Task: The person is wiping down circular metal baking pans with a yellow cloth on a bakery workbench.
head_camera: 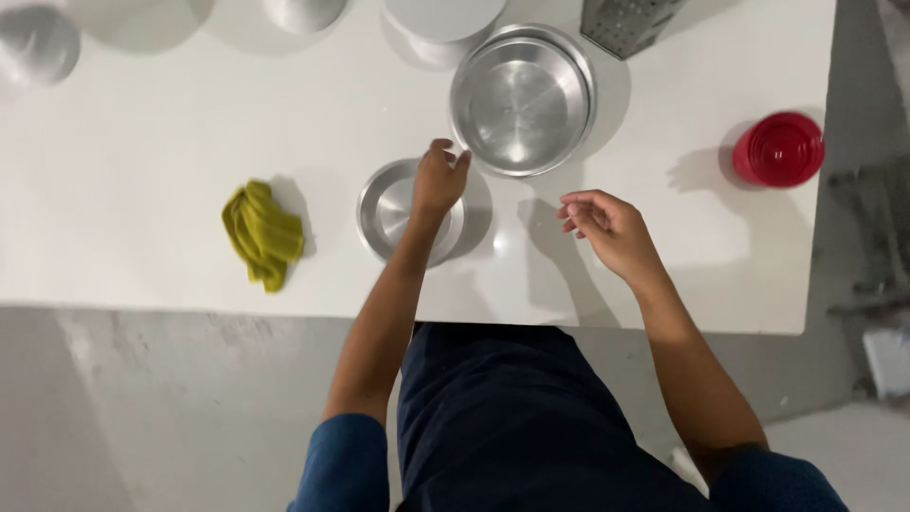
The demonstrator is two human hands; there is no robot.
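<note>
cloth: yellow-green cloth lies crumpled on the white tabletop, left of the small dish, touched by no hand.
small dish: shallow steel dish sits flat near the front edge, close to the person's body and within easy reach.
left hand: left hand hovers above the dish's far right rim; grip loosely open, fingers curled, holding nothing; contact with the rim cannot be told.
large pan: steel pan stands upright just beyond the fingertips, empty.
right hand: right hand raised over bare tabletop; grip half open, empty.
red cup: red cup far right, well apart.
</note>
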